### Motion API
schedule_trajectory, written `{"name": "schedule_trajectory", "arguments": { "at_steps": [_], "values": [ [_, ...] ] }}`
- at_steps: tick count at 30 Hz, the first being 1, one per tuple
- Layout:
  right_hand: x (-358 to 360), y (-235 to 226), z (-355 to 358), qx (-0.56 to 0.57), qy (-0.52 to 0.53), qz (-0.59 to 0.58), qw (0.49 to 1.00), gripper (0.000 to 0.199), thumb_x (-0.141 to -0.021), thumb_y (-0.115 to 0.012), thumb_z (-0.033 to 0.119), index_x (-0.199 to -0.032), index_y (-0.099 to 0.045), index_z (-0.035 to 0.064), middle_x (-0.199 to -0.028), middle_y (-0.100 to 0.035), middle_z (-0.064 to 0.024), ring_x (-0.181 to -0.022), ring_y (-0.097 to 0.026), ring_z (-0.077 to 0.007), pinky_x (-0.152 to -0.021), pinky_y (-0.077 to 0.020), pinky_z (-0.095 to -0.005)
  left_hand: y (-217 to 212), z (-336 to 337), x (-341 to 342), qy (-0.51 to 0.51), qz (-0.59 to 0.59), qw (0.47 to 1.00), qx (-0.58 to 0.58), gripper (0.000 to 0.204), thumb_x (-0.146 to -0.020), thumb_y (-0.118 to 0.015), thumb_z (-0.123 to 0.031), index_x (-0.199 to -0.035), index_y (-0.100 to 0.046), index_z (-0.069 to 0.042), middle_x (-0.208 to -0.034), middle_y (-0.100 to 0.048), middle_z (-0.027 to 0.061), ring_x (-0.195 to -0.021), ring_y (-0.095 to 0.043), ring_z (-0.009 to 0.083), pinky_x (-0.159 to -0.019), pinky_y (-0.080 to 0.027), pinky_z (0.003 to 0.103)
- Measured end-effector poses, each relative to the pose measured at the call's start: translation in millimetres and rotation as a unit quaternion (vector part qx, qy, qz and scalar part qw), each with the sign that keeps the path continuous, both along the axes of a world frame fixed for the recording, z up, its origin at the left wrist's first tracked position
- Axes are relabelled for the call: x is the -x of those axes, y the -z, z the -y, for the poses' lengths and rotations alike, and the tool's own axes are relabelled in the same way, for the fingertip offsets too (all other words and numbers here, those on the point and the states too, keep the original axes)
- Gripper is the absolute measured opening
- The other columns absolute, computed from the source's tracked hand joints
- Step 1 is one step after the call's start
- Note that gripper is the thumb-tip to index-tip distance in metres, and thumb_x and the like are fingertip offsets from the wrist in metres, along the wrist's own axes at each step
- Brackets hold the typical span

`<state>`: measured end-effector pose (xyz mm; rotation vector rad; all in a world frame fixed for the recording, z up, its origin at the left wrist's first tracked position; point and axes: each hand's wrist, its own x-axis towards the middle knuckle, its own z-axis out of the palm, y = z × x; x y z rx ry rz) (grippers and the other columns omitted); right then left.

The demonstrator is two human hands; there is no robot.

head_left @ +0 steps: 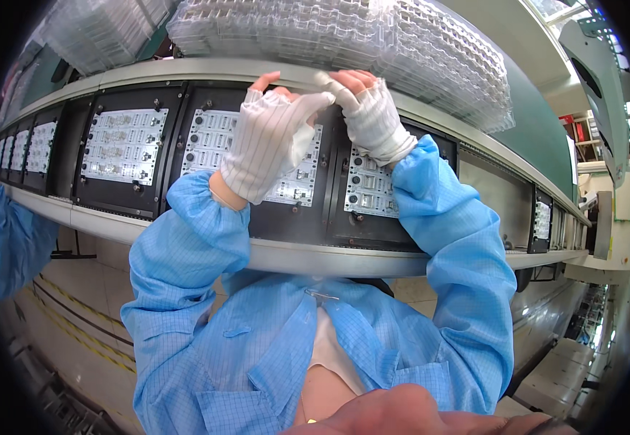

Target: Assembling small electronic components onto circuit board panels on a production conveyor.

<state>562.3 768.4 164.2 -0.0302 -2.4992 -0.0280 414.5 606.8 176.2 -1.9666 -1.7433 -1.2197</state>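
Note:
My left hand (270,141), in a white striped fingerless glove, hovers over a white circuit board panel (210,138) in a black carrier tray (257,226). Its fingers are bent inward, and its tip area meets the other hand. Close beside it, my right hand (370,119), gloved the same way, is curled near the far rail, above a second circuit board panel (370,190). Whatever the fingertips of either hand pinch is too small or hidden to make out. Both panels carry rows of small parts and dark round knobs, partly covered by my hands and sleeve.
Stacked clear plastic trays (344,36) stand beyond the far rail. More panels, such as a board panel (125,145), line the conveyor to the left. A co-worker's blue sleeve (14,232) shows at far left. A grey machine arm (594,94) stands at right.

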Motion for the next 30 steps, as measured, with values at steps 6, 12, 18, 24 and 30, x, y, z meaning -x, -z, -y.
{"name": "schedule_trajectory", "arguments": {
  "at_steps": [6, 12, 18, 24, 30],
  "values": [
    [-31.1, -37.3, -8.2, 0.077, 0.130, -0.142, 0.978, 0.068, -0.076, -0.062, -0.014, -0.138, -0.057, 0.0150, -0.112, -0.064, -0.0111, -0.106, -0.060, -0.0272, -0.096, -0.0487, -0.0405, 12.1, -0.5, -7.7, 0.032, -0.019, 0.997, 0.060, 0.020, -0.084, -0.070, -0.012, -0.104, -0.070, -0.012, -0.075, -0.064, 0.0061, -0.076, -0.064, 0.0256, -0.096, -0.046, 0.043],
    [-139.6, -37.0, 8.1, 0.142, 0.235, -0.099, 0.956, 0.067, -0.078, -0.063, -0.009, -0.141, -0.054, 0.0113, -0.105, -0.069, -0.0100, -0.103, -0.062, -0.0259, -0.095, -0.0465, -0.0382, 25.8, -5.8, -38.5, 0.070, -0.071, 0.984, 0.147, 0.024, -0.074, -0.077, -0.029, -0.087, -0.068, -0.012, -0.085, -0.061, 0.0073, -0.090, -0.062, 0.0265, -0.092, -0.045, 0.043],
    [-234.2, -9.9, 27.3, 0.231, 0.401, -0.036, 0.886, 0.063, -0.080, -0.069, 0.003, -0.140, -0.054, 0.0113, -0.095, -0.068, -0.0077, -0.097, -0.062, -0.0256, -0.095, -0.0457, -0.0398, 33.3, -10.6, -47.8, 0.072, -0.079, 0.984, 0.145, 0.021, -0.072, -0.078, -0.024, -0.084, -0.067, -0.010, -0.086, -0.062, 0.0085, -0.089, -0.063, 0.0272, -0.092, -0.044, 0.045],
    [-238.1, 12.7, 40.5, 0.293, 0.404, -0.052, 0.865, 0.063, -0.078, -0.073, 0.001, -0.137, -0.056, 0.0107, -0.093, -0.070, -0.0079, -0.099, -0.064, -0.0242, -0.096, -0.0469, -0.0392, 30.0, -8.6, -48.5, 0.084, -0.074, 0.981, 0.155, 0.010, -0.075, -0.068, -0.009, -0.084, -0.066, -0.011, -0.079, -0.063, 0.0109, -0.084, -0.064, 0.0284, -0.090, -0.045, 0.044],
    [-215.1, 19.5, 39.8, 0.360, 0.402, -0.115, 0.834, 0.062, -0.079, -0.069, 0.003, -0.139, -0.054, 0.0094, -0.095, -0.070, -0.0088, -0.097, -0.065, -0.0241, -0.096, -0.0474, -0.0395, 25.6, 4.8, -40.2, 0.069, -0.084, 0.984, 0.139, 0.009, -0.076, -0.067, -0.008, -0.084, -0.066, -0.011, -0.079, -0.063, 0.0097, -0.083, -0.064, 0.0279, -0.089, -0.045, 0.043]
  ]
}}
